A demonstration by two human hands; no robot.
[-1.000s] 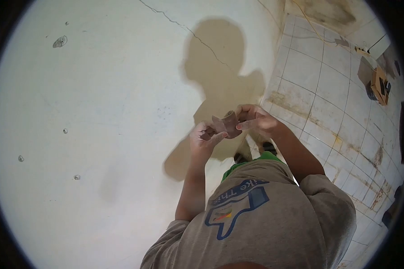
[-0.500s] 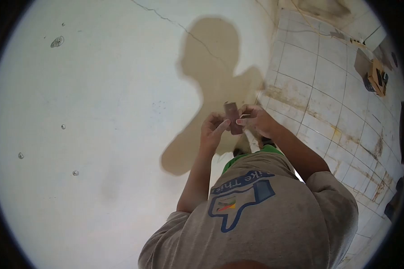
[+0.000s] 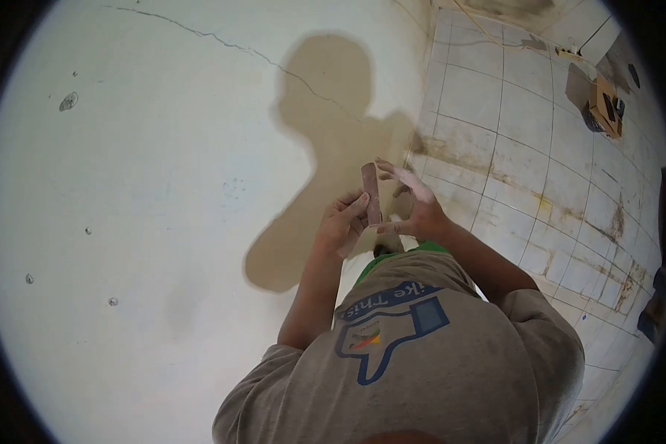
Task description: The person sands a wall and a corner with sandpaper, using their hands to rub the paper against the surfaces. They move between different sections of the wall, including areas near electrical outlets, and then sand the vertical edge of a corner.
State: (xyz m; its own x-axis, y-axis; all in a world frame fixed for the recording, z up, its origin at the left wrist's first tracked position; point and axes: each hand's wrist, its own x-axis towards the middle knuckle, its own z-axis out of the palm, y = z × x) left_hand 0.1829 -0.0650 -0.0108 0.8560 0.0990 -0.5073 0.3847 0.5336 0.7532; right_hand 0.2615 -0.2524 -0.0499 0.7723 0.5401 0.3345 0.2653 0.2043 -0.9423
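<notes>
A narrow reddish-brown piece (image 3: 371, 194), perhaps folded sandpaper, stands upright between my hands in front of the wall. My left hand (image 3: 344, 222) grips its left side, the thumb pressed on its face. Just to the right, my right hand (image 3: 414, 203) has its fingers and thumb spread around the piece's right edge. Pale dust coats the right index finger. Whether the right fingertips touch the piece cannot be made out.
The white wall (image 3: 163, 185) has a long crack and several small filled spots. Stained white floor tiles (image 3: 525, 140) lie to the right. A cardboard box (image 3: 605, 107) with dark items sits at the upper right, near a yellowish cable (image 3: 488, 33).
My right hand has opened from its pinch on the piece and spread its fingers. The piece now shows narrower, still in my left hand. The view has shifted slightly.
</notes>
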